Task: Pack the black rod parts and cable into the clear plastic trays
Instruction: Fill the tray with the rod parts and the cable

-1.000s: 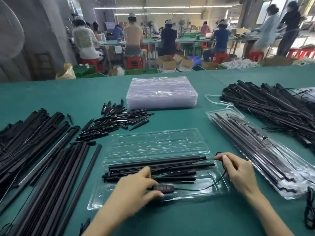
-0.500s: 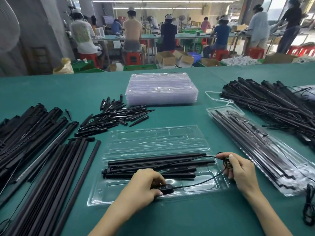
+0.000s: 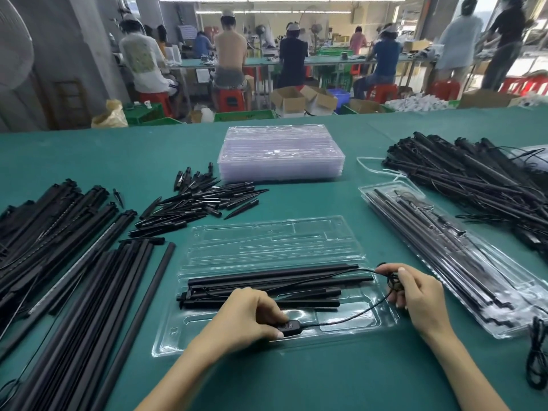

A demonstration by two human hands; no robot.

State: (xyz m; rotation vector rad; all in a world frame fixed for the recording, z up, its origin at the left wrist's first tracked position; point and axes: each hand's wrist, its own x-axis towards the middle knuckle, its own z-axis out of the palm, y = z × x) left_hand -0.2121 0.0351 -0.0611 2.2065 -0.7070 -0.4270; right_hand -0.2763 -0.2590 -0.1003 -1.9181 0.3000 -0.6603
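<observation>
Two hands over open tray [image 3: 296, 241] w/ rods [image 3: 267, 275], left hand [image 3: 247, 314] fingers pinch cable controller [image 3: 289, 327], right hand [image 3: 415, 292] fingers grip coiled cable [image 3: 393, 281].

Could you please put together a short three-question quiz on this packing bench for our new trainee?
1. True or false: the left hand holds the cable's black controller over the open tray.
2. What does the right hand grip? A) a spike B) the coiled cable C) a lid
3. Fill in: the stack of empty trays lies ___ the open tray.

Key: 1 true; 2 B; 3 beyond, farther from the person.
</observation>
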